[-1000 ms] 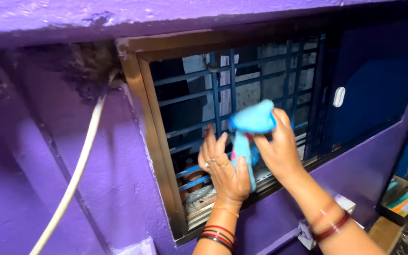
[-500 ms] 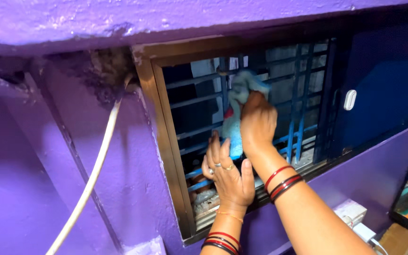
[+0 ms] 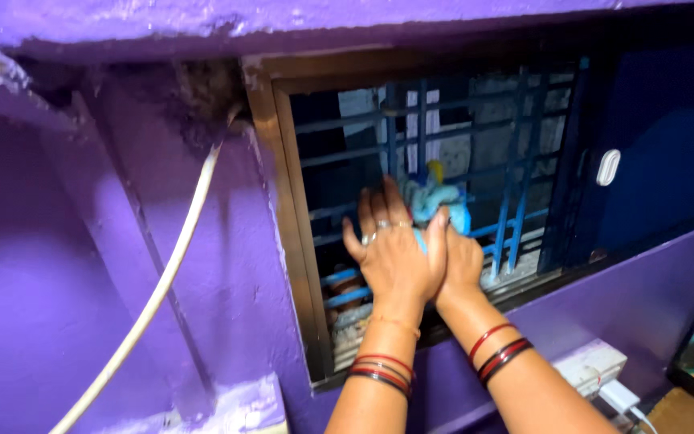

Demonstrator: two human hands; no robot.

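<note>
A white cable point(image 3: 172, 265) runs down the purple wall point(image 3: 58, 265). Left hand point(image 3: 395, 253), fingers released and spread flat, presses against the blue window grille point(image 3: 516, 161). Right hand point(image 3: 461, 261) lies just beside it, fingers grasping a light-blue cloth point(image 3: 437, 201) bunched against the bars.
</note>
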